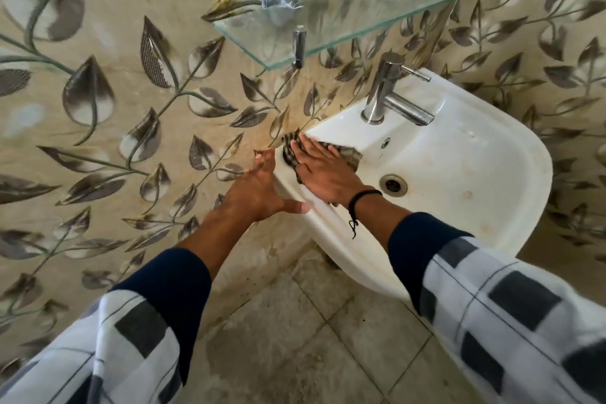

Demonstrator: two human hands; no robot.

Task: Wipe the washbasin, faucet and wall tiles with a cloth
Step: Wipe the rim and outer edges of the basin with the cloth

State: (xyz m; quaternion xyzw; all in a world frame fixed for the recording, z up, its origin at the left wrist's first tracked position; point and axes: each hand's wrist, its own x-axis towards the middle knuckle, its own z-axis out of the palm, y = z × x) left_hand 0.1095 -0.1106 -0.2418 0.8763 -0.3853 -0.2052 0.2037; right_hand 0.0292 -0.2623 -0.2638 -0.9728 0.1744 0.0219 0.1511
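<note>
A white washbasin (pixel 459 167) is fixed to the leaf-patterned wall tiles (pixel 131 92), with a chrome faucet (pixel 390 95) at its back and a drain (pixel 393 185) in the bowl. A checked cloth (pixel 290 147) lies flat on the basin's left rim near the wall. My right hand (pixel 323 174) presses flat on the cloth with straight fingers. My left hand (pixel 259 187) rests against the basin's outer left edge, fingers spread, thumb under the rim.
A glass shelf (pixel 377 6) on a chrome bracket (pixel 299 46) juts out above the basin and faucet. Stained grey floor tiles (pixel 311 338) lie below. Brownish marks show inside the bowl and on the wall beside the basin.
</note>
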